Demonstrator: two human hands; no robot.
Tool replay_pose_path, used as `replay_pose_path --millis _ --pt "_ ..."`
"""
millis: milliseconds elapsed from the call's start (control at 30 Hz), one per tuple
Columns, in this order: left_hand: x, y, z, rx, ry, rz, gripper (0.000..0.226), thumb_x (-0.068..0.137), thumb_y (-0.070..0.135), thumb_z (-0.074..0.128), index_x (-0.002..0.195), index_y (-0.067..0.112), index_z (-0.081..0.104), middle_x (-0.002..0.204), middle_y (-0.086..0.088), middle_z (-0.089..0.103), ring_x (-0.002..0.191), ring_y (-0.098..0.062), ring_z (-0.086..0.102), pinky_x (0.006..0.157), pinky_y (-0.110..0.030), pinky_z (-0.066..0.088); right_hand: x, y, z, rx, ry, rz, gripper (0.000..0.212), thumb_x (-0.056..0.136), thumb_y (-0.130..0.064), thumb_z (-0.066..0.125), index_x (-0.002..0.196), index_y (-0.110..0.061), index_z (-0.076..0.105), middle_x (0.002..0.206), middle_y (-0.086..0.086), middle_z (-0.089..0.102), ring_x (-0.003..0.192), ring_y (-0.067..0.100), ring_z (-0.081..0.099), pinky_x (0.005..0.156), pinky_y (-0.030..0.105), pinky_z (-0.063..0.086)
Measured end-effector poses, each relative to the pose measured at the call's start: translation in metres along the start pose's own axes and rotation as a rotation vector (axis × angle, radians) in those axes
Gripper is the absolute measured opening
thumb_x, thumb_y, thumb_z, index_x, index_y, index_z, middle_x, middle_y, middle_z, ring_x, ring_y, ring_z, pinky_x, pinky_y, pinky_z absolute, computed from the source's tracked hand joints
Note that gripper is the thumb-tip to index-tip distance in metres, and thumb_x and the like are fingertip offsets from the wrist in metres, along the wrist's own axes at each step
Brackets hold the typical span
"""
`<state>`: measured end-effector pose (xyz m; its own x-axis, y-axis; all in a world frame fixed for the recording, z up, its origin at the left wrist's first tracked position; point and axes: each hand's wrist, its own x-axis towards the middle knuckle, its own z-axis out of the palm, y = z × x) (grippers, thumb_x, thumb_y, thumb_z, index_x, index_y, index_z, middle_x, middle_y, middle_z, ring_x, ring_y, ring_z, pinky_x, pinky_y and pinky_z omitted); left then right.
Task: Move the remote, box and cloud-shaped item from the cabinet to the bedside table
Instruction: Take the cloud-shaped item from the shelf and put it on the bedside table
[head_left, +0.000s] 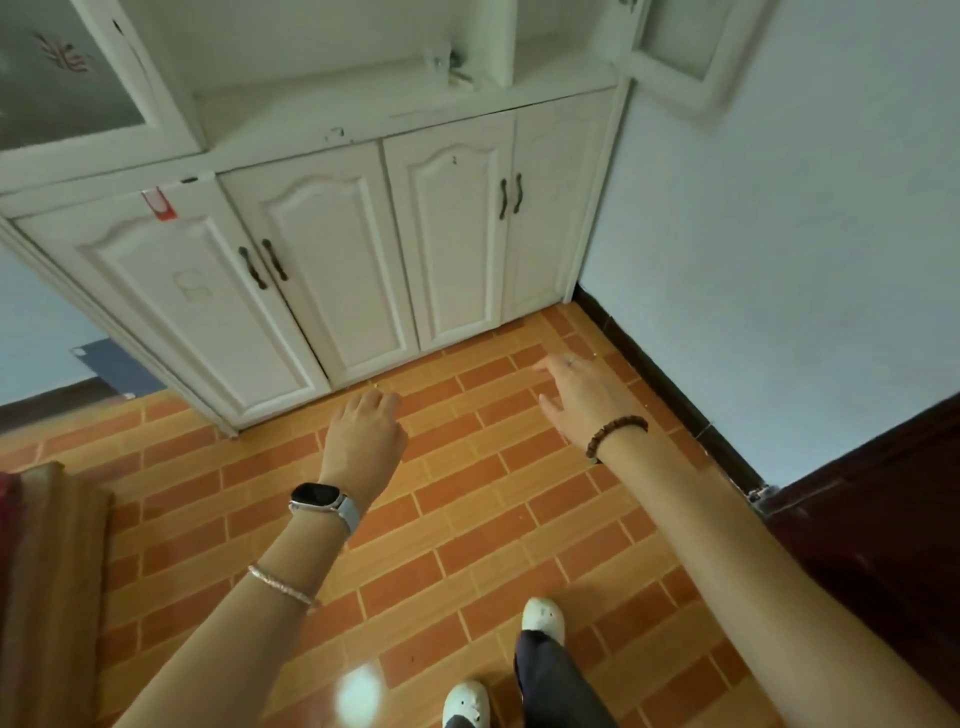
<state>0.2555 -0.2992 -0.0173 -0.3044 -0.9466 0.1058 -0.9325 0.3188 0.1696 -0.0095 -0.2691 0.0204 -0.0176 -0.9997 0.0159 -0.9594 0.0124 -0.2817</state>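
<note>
A white cabinet (363, 223) stands ahead against the wall, its lower doors closed. On its open shelf, small unclear items (457, 70) sit beside a divider; the blur hides what they are. No remote, box or cloud-shaped item can be made out. My left hand (363, 436) hangs in front of me over the floor, fingers curled under, holding nothing. My right hand (576, 397) reaches forward to the right of it, fingers spread and empty. Both hands are well short of the cabinet.
An open cabinet door (691, 52) sticks out at the upper right. The orange tiled floor (467, 519) lies between me and the cabinet. A dark wooden door (883, 545) is at the right, and a brown furniture edge (47, 571) is at the left.
</note>
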Motion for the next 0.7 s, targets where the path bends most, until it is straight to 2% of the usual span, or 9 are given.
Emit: replay_pose_path --millis 133,300,467,700 --pt "0.059 0.024 0.005 0.002 0.036 0.056 0.031 0.085 0.011 0.057 0.116 0.008 0.060 0.107 -0.011 0.063 0.099 -0.032 0.058 0.088 -0.043 0.046 0.036 0.037 -0.012 0.020 0.019 0.030 0.034 0.094 -0.025 0.055 0.127 -0.024 0.050 0.125 -0.001 0.055 0.096 0.014 0.056 0.072 0.029 0.051" --pt "0.140 0.065 0.009 0.001 0.090 0.071 0.028 0.086 0.010 0.055 0.113 0.008 0.060 0.104 -0.011 0.063 0.097 -0.032 0.057 0.089 -0.042 0.045 0.093 0.089 -0.037 0.019 0.051 0.015 0.032 0.094 -0.024 0.054 0.126 -0.022 0.052 0.125 0.002 0.055 0.108 0.019 0.056 0.083 0.033 0.051" --pt "0.211 0.115 0.006 -0.025 0.129 0.080 0.027 0.089 0.013 0.053 0.115 0.009 0.060 0.107 -0.010 0.063 0.100 -0.030 0.058 0.092 -0.041 0.044 0.145 0.144 -0.069 -0.002 0.059 -0.003 0.028 0.095 -0.022 0.051 0.123 -0.020 0.056 0.122 0.003 0.056 0.112 0.020 0.053 0.088 0.033 0.049" --pt "0.287 0.160 0.011 -0.045 0.155 0.098 0.030 0.090 0.014 0.051 0.119 0.011 0.058 0.110 -0.008 0.062 0.104 -0.028 0.057 0.097 -0.040 0.042 0.206 0.197 -0.089 0.010 0.091 0.014 0.021 0.095 -0.021 0.051 0.113 -0.019 0.062 0.114 0.000 0.059 0.107 0.019 0.054 0.083 0.032 0.050"
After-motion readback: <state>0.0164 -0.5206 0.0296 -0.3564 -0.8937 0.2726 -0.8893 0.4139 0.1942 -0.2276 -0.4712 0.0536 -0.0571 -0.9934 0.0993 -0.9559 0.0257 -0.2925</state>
